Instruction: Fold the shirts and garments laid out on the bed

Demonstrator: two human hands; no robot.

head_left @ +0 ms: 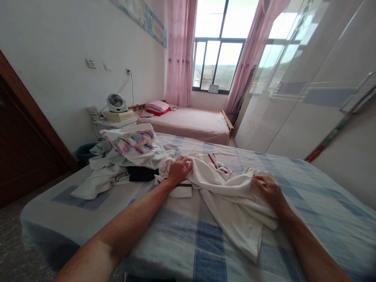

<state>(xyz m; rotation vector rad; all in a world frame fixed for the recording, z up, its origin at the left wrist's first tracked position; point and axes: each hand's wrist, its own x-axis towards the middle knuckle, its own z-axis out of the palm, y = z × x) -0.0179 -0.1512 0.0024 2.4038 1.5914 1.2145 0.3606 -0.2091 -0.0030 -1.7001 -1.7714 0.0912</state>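
A crumpled white garment (pixel 232 196) with red and navy striped trim lies across the bed in front of me; its folds hide whether it is a shirt or trousers. My left hand (pixel 179 170) is closed on its left part, fingers bunched in the cloth. At its right end, my right hand (pixel 269 192) pinches the fabric between thumb and fingers. One long white section hangs down between my arms toward the near edge. Left of my left hand sits a heap of clothes, with a white printed T-shirt (pixel 135 147) on top and a black piece (pixel 142 174) beneath.
The bed wears a blue and white patchwork sheet (pixel 210 250). Beyond it stands a second bed with a pink cover (pixel 194 121). A small fan (pixel 116 102) rests on a box on the nightstand (pixel 129 123). A glossy white wardrobe (pixel 293 102) lines the right side.
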